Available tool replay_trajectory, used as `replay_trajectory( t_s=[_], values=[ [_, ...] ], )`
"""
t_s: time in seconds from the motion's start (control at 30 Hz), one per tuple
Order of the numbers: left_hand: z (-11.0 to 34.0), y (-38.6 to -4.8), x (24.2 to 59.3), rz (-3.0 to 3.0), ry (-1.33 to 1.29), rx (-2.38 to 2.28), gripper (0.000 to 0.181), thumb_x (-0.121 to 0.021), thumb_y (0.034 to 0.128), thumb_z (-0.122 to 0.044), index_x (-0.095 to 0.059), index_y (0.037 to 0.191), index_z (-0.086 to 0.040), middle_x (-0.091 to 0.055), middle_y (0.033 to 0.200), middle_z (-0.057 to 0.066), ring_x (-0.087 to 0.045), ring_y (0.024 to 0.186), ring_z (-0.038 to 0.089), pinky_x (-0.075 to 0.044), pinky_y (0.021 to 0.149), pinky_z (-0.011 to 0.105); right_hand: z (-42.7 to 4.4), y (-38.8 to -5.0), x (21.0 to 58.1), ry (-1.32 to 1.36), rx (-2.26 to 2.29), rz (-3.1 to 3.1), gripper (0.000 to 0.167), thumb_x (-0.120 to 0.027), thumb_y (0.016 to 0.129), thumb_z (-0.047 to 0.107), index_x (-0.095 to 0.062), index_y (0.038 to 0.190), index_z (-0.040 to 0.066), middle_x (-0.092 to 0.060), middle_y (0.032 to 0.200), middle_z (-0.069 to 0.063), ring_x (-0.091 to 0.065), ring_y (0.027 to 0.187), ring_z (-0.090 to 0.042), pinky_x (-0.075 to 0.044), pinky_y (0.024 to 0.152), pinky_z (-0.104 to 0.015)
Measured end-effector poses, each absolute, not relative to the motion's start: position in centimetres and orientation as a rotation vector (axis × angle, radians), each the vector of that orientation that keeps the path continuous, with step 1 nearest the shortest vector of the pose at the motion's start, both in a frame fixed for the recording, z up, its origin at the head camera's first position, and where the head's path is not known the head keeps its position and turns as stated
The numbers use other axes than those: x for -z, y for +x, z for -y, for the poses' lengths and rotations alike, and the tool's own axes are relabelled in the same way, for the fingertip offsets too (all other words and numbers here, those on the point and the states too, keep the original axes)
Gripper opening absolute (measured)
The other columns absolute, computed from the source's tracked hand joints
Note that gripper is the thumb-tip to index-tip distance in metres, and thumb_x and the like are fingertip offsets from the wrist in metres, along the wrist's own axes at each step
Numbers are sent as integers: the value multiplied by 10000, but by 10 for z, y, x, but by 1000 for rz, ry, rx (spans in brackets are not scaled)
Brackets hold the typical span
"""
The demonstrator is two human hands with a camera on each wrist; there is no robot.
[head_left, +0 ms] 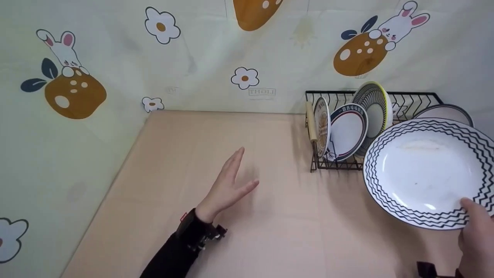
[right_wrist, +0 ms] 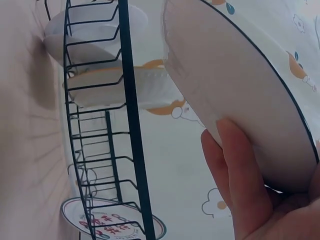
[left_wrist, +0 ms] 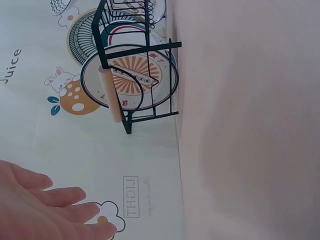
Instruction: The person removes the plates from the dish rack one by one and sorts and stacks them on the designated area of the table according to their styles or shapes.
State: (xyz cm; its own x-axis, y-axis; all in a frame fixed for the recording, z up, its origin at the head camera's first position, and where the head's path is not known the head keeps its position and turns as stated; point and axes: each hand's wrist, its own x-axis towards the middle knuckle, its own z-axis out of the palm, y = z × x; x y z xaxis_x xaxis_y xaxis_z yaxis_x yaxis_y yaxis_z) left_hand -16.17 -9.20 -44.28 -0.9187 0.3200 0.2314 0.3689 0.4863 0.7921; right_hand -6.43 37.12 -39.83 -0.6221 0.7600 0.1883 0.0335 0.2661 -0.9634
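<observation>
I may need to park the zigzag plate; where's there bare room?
Bare tabletop shows between the left hand and the patterned backdrop, and between that hand and the dish rack. Crowded: the rack, with other plates, and the right side, where the right hand holds the zigzag plate.

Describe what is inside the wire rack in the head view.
Three plates stand at left; a dark-rimmed plate partly shows at right. The zigzag-edged plate in the right hand covers the front right of the rack, hiding anything there.

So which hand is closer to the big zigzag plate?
Right. The right hand grips the zigzag plate by its rim; the left hand is apart, off to the left above the table.
</observation>
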Motion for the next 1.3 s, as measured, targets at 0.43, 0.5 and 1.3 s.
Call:
replay_trajectory(
  t_s=[0.43,0.5,1.3],
  values=[
    [77,-162,434,2664,-682,1487,919,-677,894,-431,-188,1583,-68,-229,1612,124,-177,1479,276,-187,1171,512,-342,-70,392,-813,-1488,2392,552,-336,1059,187,-166,1575,89,-387,1497,-240,-587,1145,-114,-511,741,-115],
    [75,-161,433,2669,-687,1520,908,-673,900,-425,-187,1585,-83,-232,1612,112,-183,1477,272,-195,1168,513,-340,-73,392,-681,-1589,2323,548,-366,1049,133,-199,1565,59,-374,1498,-250,-588,1168,-115,-490,821,-98],
    [39,-163,431,2574,-787,1750,826,-668,924,-348,-254,1548,-1,-403,1526,151,-392,1391,234,-333,1128,364,-289,-95,399,-128,-1727,2408,417,-441,1011,21,-415,1396,-138,-658,991,192,-640,908,-20,-500,801,-128]
  ],
)
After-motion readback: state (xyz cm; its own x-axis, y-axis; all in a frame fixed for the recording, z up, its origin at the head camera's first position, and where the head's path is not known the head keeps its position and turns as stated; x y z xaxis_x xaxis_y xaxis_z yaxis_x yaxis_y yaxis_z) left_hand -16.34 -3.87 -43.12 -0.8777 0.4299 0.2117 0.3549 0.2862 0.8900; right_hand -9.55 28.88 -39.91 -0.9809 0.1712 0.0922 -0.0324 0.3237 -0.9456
